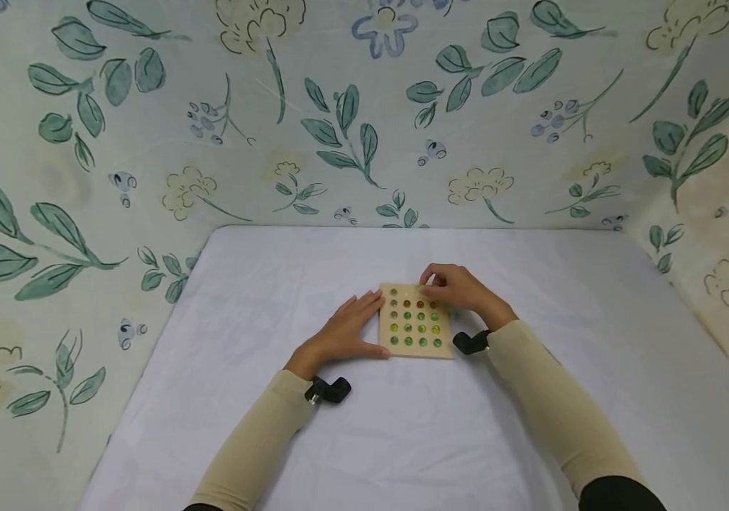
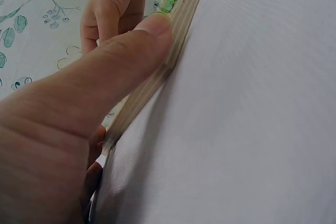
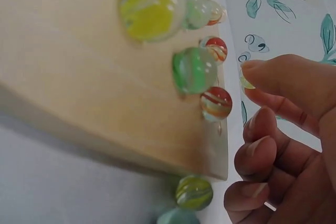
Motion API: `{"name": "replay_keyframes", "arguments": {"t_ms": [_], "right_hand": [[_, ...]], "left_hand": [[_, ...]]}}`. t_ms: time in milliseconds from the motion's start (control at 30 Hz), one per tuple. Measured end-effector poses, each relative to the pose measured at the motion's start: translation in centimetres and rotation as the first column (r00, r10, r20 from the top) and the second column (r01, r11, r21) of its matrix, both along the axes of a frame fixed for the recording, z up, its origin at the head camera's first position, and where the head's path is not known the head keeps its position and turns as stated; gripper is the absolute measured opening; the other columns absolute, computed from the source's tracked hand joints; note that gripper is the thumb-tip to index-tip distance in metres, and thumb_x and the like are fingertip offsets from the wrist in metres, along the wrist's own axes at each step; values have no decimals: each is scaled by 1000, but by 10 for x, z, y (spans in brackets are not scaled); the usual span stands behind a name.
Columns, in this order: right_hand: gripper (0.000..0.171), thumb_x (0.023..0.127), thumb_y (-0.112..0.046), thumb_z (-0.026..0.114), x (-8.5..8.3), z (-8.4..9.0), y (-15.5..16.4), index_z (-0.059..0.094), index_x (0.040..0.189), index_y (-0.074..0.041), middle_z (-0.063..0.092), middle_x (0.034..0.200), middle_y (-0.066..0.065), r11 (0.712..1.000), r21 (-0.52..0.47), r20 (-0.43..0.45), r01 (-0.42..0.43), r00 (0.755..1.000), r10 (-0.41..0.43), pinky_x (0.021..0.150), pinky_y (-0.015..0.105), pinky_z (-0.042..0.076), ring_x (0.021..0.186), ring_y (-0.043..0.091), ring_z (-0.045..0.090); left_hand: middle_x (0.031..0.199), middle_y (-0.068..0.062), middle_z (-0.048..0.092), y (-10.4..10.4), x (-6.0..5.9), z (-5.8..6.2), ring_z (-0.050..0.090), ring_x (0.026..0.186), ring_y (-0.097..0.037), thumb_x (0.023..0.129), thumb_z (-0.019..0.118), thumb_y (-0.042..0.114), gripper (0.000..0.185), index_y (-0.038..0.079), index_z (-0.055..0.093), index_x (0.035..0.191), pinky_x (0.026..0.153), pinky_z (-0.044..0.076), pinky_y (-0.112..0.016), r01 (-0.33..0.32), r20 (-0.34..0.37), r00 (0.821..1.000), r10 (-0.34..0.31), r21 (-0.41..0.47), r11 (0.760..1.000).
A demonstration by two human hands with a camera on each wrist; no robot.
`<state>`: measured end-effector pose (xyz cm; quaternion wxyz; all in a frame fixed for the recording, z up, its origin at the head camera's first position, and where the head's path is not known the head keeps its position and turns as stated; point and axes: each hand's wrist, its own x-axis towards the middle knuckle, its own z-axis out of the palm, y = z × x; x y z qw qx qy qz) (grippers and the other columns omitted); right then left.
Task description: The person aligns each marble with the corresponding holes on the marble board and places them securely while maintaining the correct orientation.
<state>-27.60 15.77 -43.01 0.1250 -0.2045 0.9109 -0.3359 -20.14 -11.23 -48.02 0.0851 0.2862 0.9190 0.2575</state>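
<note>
Left hand: the left hand (image 1: 346,332) lies flat on the tabletop (image 1: 262,284) at 9 o'clock of the wooden board (image 1: 417,321); its fingers are straight along the board's left edge and the thumb (image 2: 113,74) presses the layered side near the near corner. It braces the board and holds nothing.
Board: the square wooden board sits at the middle of the tabletop, flat, edges roughly square to the person, so no long axis matters. Green and yellow-green marbles (image 1: 407,328) fill the nearer rows; reddish ones (image 3: 216,103) sit toward the far row.
Right hand: the right hand (image 1: 460,289) hovers over the board's far right corner, at about 1 o'clock of the board's centre. Its fingers are curled, and thumb and forefinger pinch something small and yellowish (image 3: 247,83), probably a marble; it is mostly hidden.
Loose marbles: two more marbles (image 3: 193,192) lie on the cloth just off the board's right edge, at 3 o'clock, near the right hand.
Key relation: the right hand is nearer to the far row and the loose marbles; the left only steadies.
</note>
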Motion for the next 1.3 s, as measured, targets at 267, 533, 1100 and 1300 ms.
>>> {"name": "replay_keyframes", "arguments": {"t_ms": [267,533,1100,1300], "right_hand": [[14,92,-25,66,-1,1,-8,64,102,-15,58,78,6,1000,7,39,-4,999,3,57,29,46,67,21,53],[14,93,-24,66,-4,1,-15,64,103,-15,59,80,7,1000,21,60,-9,998,8,58,28,47,68,21,55],[12,92,-24,65,-7,-5,-20,64,101,-16,60,78,5,999,25,77,-40,996,38,55,28,46,64,19,54],[11,92,-24,66,-7,-7,-22,65,101,-18,62,78,4,998,34,79,-56,995,53,56,28,46,64,19,54]], "left_hand": [[162,3,10,1,0,1,5,147,-10,74,68,69,111,15,17,156,120,1,-31,5,13,1000,-5,8,1000],[162,3,10,1,0,1,5,147,-10,74,67,71,111,15,17,156,120,1,-32,6,4,1000,-7,5,1000],[162,4,9,0,0,1,4,147,-9,73,66,72,112,15,17,156,120,1,-31,9,13,1000,-9,18,1000],[162,3,9,-1,0,0,5,147,-11,74,65,73,111,15,16,156,120,1,-32,8,9,1000,-8,11,1000]]}}
